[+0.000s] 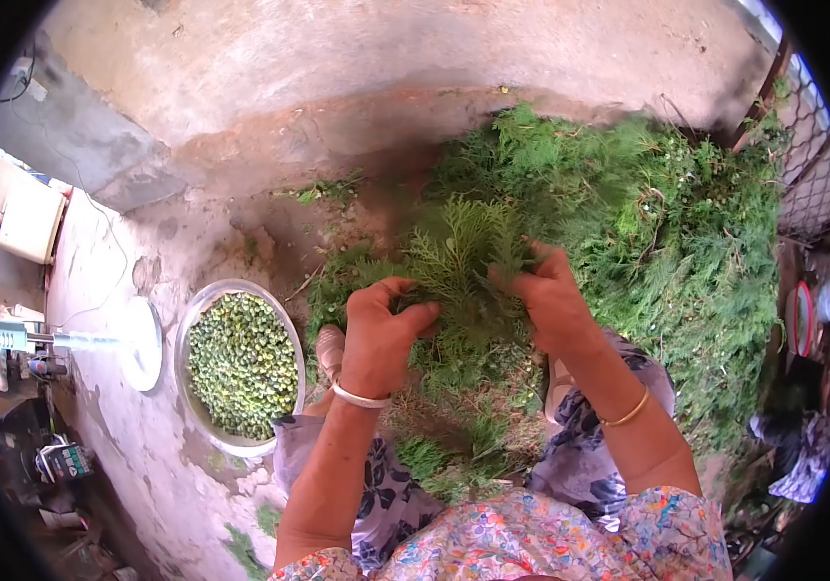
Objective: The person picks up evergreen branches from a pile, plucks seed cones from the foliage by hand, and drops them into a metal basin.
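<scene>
A green, feathery evergreen sprig (463, 247) is held up between my two hands, above the ground between my feet. My left hand (388, 334) has its thumb and fingers pinched at the sprig's left side. On the right side, my right hand (548, 295) grips the foliage with bent fingers. Below the hands, more loose green sprigs lie on the ground. To the left, a round metal basin (296, 339) holds many small green cones or fruits (243, 366).
A large heap of cut branches (666, 252) spreads along the right and back. A standing fan (142, 344) is left of the basin. A wall (415, 48) runs across the back, with wire fencing (812, 165) at the right. A cord crosses the left floor.
</scene>
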Demonstrator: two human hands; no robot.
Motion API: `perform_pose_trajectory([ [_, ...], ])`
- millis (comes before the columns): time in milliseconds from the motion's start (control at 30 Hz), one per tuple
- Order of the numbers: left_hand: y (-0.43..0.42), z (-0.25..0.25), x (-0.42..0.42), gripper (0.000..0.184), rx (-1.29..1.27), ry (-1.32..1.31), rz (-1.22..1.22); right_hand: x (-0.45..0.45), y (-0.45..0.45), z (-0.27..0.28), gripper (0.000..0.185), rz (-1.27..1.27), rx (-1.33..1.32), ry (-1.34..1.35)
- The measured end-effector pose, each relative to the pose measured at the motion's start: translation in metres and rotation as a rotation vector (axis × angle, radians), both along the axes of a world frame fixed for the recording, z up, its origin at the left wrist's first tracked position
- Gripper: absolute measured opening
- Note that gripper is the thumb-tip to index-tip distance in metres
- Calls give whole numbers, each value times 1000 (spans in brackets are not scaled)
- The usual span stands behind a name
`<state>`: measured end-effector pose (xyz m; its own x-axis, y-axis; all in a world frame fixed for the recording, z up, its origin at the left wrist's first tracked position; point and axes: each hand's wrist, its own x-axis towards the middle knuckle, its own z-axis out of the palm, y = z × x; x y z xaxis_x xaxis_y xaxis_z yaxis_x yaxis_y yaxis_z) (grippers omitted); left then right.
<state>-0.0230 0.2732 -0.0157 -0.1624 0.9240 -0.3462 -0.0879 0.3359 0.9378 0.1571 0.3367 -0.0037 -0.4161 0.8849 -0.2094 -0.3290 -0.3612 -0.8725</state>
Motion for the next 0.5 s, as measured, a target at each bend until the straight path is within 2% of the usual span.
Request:
perform_pose_trajectory([
  [33, 0, -2, -3, 34, 1, -1, 2, 0, 0, 2, 24, 16, -19, 36],
  [100, 0, -7, -6, 38, 202, 678, 13, 0, -2, -2, 24, -15, 17, -6],
  [133, 1, -6, -6, 38, 200, 678, 16, 1, -2, -3, 24, -51, 49, -46],
  [200, 4, -5, -8, 37, 334, 990, 412, 3, -3, 6, 24, -30, 6, -92],
  [233, 5, -2, -11, 37, 331, 990, 416, 3, -3, 9, 24, -11, -39, -137],
  [300, 3, 5, -19, 40, 393, 667, 414, 0, -4, 2, 23, -38, -22, -170],
  [333, 3, 5, -17, 36, 395, 552, 321, -2, -4, 0, 23, -71, -4, -203],
  [367, 3, 7, -12, 36, 392, 555, 327, -2, -4, 2, 23, -64, -5, -202],
  [433, 2, 13, -1, 29, 288, 257, 34, -3, -4, 8, 23, 111, 175, -157],
  [467, 2, 13, 3, 29, 286, 255, 37, -2, -3, 5, 23, 115, 174, -159],
  [500, 1, 14, 7, 28, 253, 137, -43, -2, -1, 1, 22, 165, 178, -154],
])
